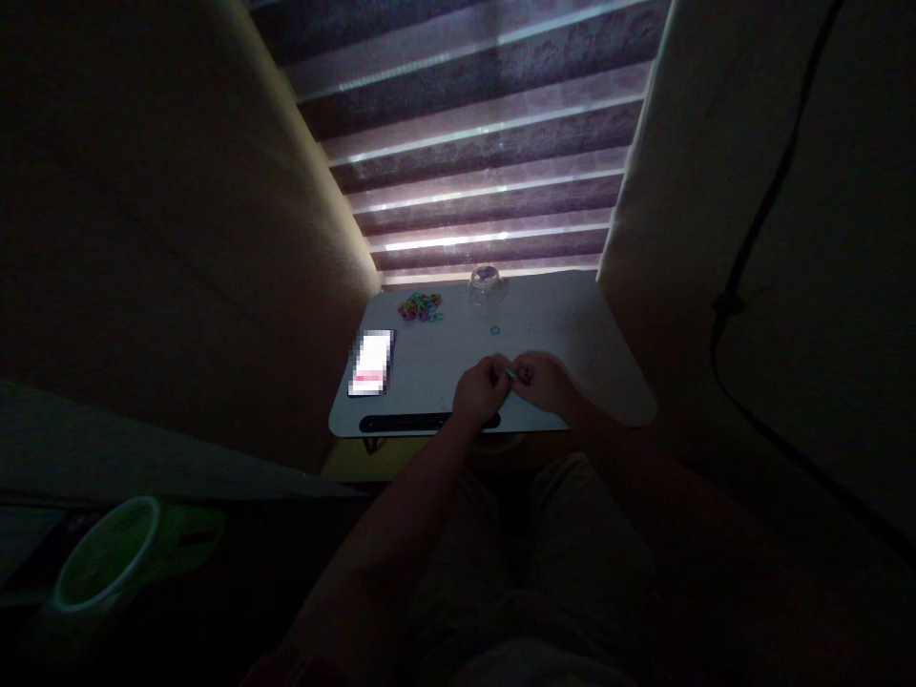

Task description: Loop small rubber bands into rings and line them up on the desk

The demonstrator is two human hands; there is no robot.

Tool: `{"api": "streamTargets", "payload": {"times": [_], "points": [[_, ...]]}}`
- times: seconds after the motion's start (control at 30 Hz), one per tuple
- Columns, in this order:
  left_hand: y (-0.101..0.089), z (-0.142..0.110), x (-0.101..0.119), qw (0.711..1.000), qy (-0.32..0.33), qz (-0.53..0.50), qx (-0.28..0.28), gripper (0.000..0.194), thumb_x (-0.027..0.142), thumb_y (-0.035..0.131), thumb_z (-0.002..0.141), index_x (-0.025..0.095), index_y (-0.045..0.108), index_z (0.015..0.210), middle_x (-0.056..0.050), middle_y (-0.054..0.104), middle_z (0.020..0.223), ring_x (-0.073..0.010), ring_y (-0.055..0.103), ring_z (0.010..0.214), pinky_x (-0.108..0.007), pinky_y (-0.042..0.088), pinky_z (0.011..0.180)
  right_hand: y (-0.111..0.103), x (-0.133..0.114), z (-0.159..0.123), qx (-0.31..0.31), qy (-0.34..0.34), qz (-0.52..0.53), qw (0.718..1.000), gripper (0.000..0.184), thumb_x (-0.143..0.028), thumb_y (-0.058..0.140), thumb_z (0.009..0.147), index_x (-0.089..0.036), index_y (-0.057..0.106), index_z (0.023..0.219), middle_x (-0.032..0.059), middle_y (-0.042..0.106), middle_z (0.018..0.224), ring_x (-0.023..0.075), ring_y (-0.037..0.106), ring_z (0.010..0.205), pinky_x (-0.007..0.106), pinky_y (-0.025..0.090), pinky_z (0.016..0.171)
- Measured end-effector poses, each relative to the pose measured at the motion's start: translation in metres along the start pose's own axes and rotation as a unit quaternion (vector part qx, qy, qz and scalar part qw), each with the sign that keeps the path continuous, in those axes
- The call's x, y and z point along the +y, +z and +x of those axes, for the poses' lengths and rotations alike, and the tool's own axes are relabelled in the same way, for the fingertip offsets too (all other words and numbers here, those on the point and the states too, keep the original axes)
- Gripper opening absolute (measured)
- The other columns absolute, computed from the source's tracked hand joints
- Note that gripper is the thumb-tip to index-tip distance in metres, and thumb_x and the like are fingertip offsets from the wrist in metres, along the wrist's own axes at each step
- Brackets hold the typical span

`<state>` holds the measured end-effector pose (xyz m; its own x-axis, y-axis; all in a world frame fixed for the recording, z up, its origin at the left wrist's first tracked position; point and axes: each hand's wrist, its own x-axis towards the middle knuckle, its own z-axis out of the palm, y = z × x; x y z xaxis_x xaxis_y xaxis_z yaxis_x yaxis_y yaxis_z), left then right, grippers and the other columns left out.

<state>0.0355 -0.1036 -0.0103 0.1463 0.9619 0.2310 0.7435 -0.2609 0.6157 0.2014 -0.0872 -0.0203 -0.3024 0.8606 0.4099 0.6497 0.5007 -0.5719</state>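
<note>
Over the front half of a small white table, my left hand [481,389] and my right hand [542,380] meet with fingertips pinched together. Between them shows a small green band [510,373], gripped from both sides; its exact shape is too small and dark to tell. Just beyond my hands lies a single pale blue ring [495,330], apart from them. Farther back to the left is a loose pile of small coloured bands [421,306], in pink, yellow and green. A clear plastic jar [487,284] stands at the table's back edge.
A lit phone [372,363] lies on the left of the white table [601,353]. Along its front edge runs a black slot strip [401,423]. Striped blinds [487,143] hang behind. A green basket [107,553] is at lower left, a dark cable [759,229] at right.
</note>
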Motion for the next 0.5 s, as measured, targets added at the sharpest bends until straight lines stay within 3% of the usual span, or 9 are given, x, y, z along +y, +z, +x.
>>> {"api": "streamTargets", "payload": {"times": [0.2,0.5], "points": [[0.0003,0.0003,0.0024,1.000,-0.005,0.014,-0.011,0.022,0.038,0.050,0.088,0.019,0.060,0.092,-0.003,0.066,0.079,-0.0147,0.058,0.069,-0.025,0.038,0.063,-0.0010,0.0025,0.0011,-0.007,0.018,0.069,0.997,0.004,-0.019,0.056,0.068,-0.019,0.058,0.071,-0.0029,0.050,0.059,0.0109,0.044,0.055,0.024,0.031,0.054],[0.0030,0.0004,0.0013,0.999,0.011,0.033,-0.004,0.019,0.037,0.051,0.088,0.020,0.058,0.091,-0.003,0.066,0.079,-0.0166,0.060,0.070,-0.027,0.038,0.062,-0.0046,0.0042,0.0042,-0.035,0.011,0.088,0.995,0.004,-0.022,0.057,0.066,-0.019,0.056,0.067,-0.0048,0.047,0.056,0.0091,0.040,0.052,0.023,0.028,0.051]]}}
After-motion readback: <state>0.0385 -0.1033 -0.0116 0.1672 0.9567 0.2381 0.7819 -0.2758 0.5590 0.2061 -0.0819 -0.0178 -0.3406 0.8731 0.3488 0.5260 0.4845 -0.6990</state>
